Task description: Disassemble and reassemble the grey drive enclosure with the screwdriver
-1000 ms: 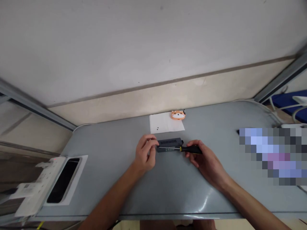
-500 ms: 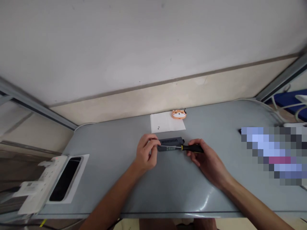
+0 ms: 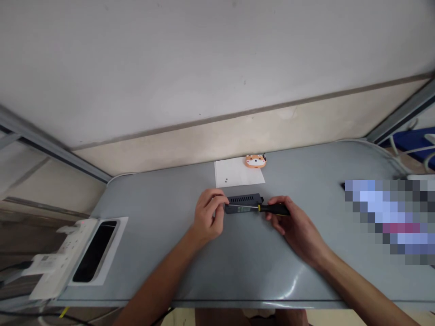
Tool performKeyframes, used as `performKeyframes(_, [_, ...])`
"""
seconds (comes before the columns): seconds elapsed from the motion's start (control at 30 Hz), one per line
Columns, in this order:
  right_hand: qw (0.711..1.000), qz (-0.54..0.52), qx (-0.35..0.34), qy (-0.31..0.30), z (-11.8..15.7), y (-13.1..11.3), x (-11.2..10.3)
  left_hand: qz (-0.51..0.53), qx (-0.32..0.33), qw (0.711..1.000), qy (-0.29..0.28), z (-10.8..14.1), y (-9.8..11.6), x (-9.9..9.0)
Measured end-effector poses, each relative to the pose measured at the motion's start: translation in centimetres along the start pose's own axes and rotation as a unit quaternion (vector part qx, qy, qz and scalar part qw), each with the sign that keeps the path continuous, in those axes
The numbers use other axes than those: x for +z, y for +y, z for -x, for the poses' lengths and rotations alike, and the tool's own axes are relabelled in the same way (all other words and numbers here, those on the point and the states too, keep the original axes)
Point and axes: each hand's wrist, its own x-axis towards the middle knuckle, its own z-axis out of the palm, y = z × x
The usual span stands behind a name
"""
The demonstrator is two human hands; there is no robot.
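A small dark grey box with vent slots [image 3: 245, 201] lies on the grey table [image 3: 244, 258]. My left hand [image 3: 208, 219] grips its left end with thumb and fingers. My right hand [image 3: 292, 224] holds a screwdriver [image 3: 268, 209] with a black and yellow handle, lying level. Its thin metal shaft runs left along the front of the box, and the tip meets the left end next to my left fingers.
A white paper sheet [image 3: 238, 172] with two tiny dark screws [image 3: 226, 180] lies just behind the box, an orange animal-face trinket [image 3: 255, 161] at its far corner. A white power strip [image 3: 59, 258] and a rectangular cut-out [image 3: 94, 250] sit at the left. A blurred patch covers the right side.
Both hands, the box and the screwdriver keep the same pose. Only the view drifted slightly.
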Motion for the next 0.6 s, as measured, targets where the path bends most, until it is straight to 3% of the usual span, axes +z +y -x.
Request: performKeyframes(0.6, [1.0, 0.007, -0.011, 0.011, 0.03, 0.17, -0.04, -0.015, 0.014, 1.0, 0.017, 0.06, -0.02, 0.08])
